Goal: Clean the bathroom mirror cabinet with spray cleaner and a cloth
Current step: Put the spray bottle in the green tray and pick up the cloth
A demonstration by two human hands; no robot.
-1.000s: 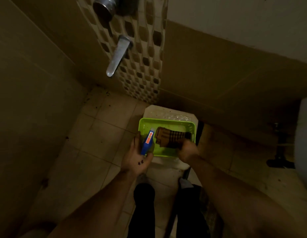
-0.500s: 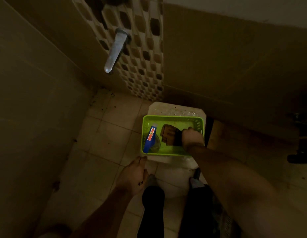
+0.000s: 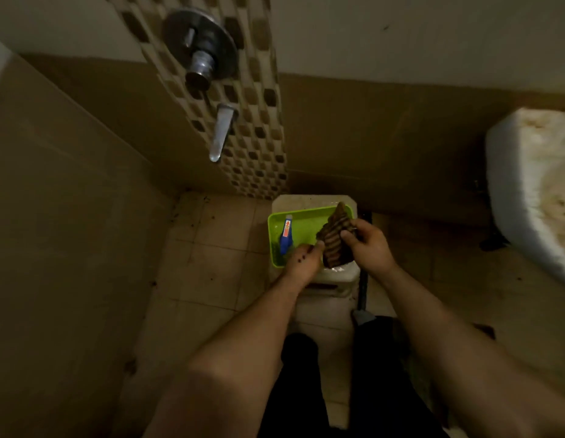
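Brown striped cloth (image 3: 334,238) hangs just above the green tray (image 3: 276,222), held by your right hand (image 3: 368,245), whose thumb and curled fingers pinch its right side. Your left hand (image 3: 301,262) comes in from below, fingertips close together, nipping the cloth's lower left edge. Your blue spray bottle (image 3: 286,237) lies in the tray's left part, just beyond that hand. The tray sits on a white stool (image 3: 338,275). A metal spout (image 3: 221,134) juts out above; a stained sink (image 3: 527,184) stands at the right.
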